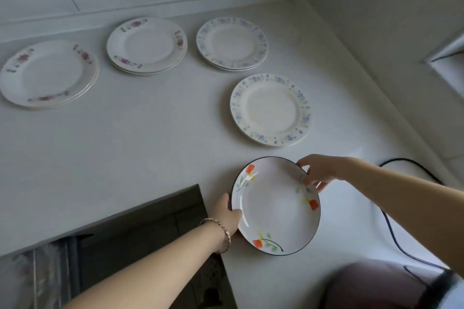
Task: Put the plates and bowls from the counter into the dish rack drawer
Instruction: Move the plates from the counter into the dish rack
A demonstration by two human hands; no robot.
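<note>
Now, bowl (275,206) between left hand (227,213), right hand (316,170)

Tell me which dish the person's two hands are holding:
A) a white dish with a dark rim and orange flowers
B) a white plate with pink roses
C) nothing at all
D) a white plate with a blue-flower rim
A: the left hand and the right hand grip opposite edges of the white dish with a dark rim and orange flowers, near the front edge of the pale counter.
</note>
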